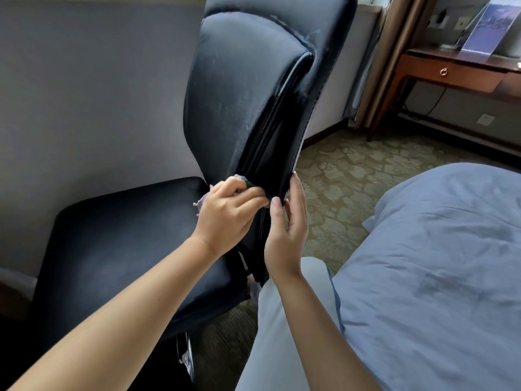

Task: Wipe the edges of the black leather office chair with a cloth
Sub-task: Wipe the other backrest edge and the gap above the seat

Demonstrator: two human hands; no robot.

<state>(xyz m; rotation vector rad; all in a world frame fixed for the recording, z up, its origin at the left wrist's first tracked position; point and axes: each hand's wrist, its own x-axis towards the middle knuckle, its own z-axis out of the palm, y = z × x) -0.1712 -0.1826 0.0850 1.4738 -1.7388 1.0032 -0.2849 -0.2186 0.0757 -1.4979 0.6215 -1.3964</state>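
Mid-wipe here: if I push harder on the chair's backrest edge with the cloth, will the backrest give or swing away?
Probably some give. The backrest is tall above the seat, so a push may flex or swing it. The right hand rests open against its edge, likely steadying it. The cloth, bunched in the left hand, looks soft and floppy. The chair's base is hidden.

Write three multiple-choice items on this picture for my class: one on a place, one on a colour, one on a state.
1. Where is the cloth pressed?
A. seat
B. low on the backrest's edge
C. bed

2. What colour is the chair?
A. black
B. red
C. white

3. How is the right hand?
A. fist
B. gripping the cloth
C. open, fingers straight

Key: 1 B, the left hand holds it there; 2 A, its leather is black; 3 C, its fingers lie straight along the backrest.
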